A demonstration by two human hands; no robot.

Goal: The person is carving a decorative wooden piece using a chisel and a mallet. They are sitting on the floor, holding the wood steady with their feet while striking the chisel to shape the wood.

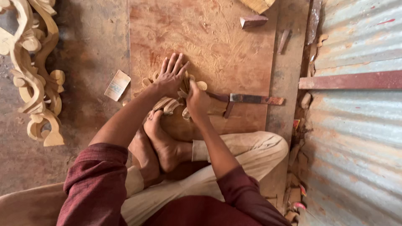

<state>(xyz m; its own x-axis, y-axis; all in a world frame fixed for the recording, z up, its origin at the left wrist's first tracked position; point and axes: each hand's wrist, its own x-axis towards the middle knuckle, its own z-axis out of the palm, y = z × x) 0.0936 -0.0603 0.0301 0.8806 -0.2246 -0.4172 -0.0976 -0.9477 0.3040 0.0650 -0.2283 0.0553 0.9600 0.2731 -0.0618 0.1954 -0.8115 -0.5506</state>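
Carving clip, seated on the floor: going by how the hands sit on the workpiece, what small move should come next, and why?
Probably a short, controlled cut. The left hand lies flat, fingers spread, on the carved wooden piece, and a foot braces its near edge on the board. The right hand is closed over the carving; any tool in it is hidden.

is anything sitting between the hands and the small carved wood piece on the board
Nothing visible does. The left hand lies flat on the pale, curly carved wooden piece on the reddish wooden board, and the right hand grips at it directly. Whether the right hand holds a tool is hidden.
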